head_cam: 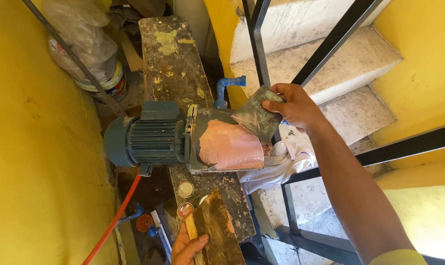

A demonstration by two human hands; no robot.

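While the right hand (292,105) pinches a flat, paint-smeared metal scraper blade (256,118) against the pink-coated grey pump motor (183,137) on the stained wooden surface (171,59), the left hand (185,248) clasps a dirty wooden-edged board (215,230). A labelled white bucket (112,83) stands at rear left.

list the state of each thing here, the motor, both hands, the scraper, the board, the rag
motor: lying on its side, pink filler on one end
scraper: pressed to the filler
right hand: gripping the scraper
left hand: holding the board
board: tilted, smeared
rag: crumpled beside the motor
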